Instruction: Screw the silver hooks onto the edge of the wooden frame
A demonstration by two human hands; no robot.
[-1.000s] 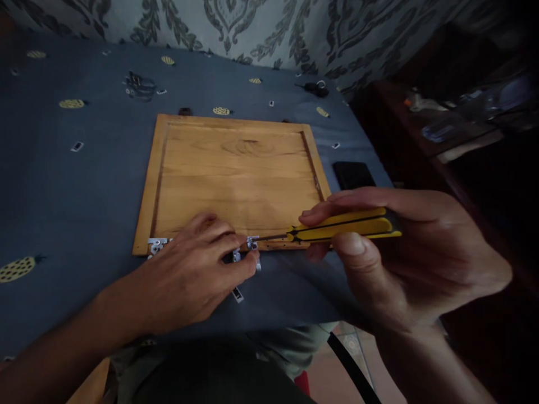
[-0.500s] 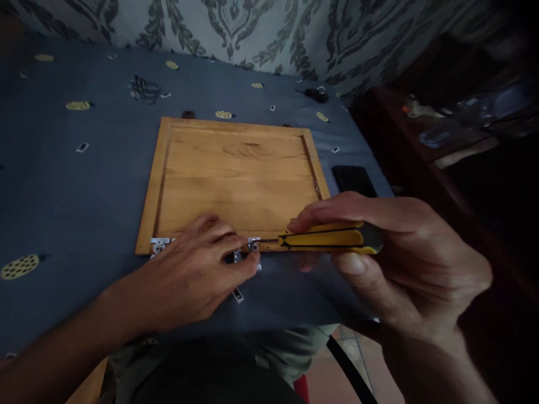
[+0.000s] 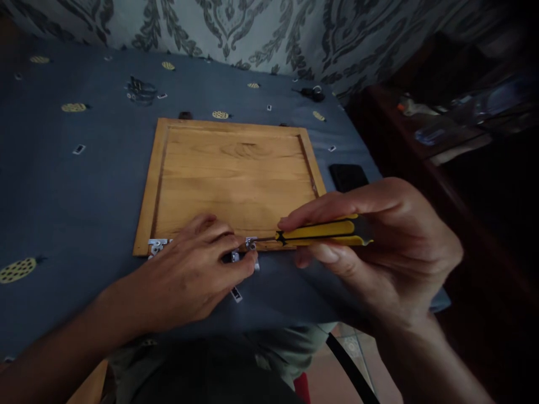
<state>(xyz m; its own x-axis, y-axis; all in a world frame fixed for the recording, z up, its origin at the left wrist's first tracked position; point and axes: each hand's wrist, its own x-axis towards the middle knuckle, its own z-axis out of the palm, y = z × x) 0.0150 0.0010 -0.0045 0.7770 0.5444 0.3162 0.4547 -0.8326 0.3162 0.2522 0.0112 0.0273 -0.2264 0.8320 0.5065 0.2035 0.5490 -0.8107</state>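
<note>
Screwdriver (image 3: 320,231): we are holding its yellow-and-black handle, its shaft running from the right fingertips toward the left ones.
Right hand (image 3: 400,247): we are clamping thumb and fingers on the handle from opposite sides.
Left hand (image 3: 189,269): we are resting it across the near edge of the wooden panel (image 3: 236,174), thumb and forefinger apart; whether they are pinching metal, we cannot tell.
Metal fitting (image 3: 251,246): we are seeing it at the left thumb and forefinger tips, the shaft's end reaching it.
Second fitting (image 3: 158,247): we are finding it beside the left knuckles, away from the thumb.
Black flat object (image 3: 347,177): we are viewing it just beyond the right fingers, on the blue cloth (image 3: 63,191).
</note>
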